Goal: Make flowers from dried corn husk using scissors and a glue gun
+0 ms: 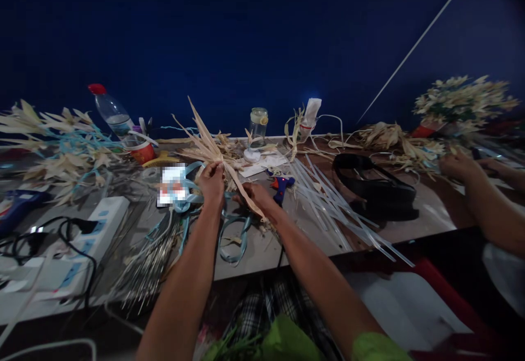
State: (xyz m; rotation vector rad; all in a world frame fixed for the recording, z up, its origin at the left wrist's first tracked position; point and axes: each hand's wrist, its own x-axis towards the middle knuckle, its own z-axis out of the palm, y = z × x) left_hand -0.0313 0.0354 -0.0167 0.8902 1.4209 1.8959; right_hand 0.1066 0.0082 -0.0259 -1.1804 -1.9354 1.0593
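My left hand (212, 180) is closed in a pinch on the base of a bunch of dried corn husk strips (205, 141). Long pointed strips fan out up and left from the fingers, and one strip (241, 186) slants down to the right across my other hand. Below that strip, my right hand (257, 196) is low over the table with its fingers curled; what they hold, if anything, is hidden. A roll of light blue tape (234, 260) lies in loops just below the hands. The blue and orange glue gun (281, 186) sits right of my right hand.
Clear glue sticks (328, 202) and a black strapped object (373, 188) lie to the right. Leftward are wires (150, 262), a power strip (96, 235), a bottle (112, 112) and husk flowers (61, 137). A glass jar (258, 126) stands behind. Another person's hand (457, 167) works at far right.
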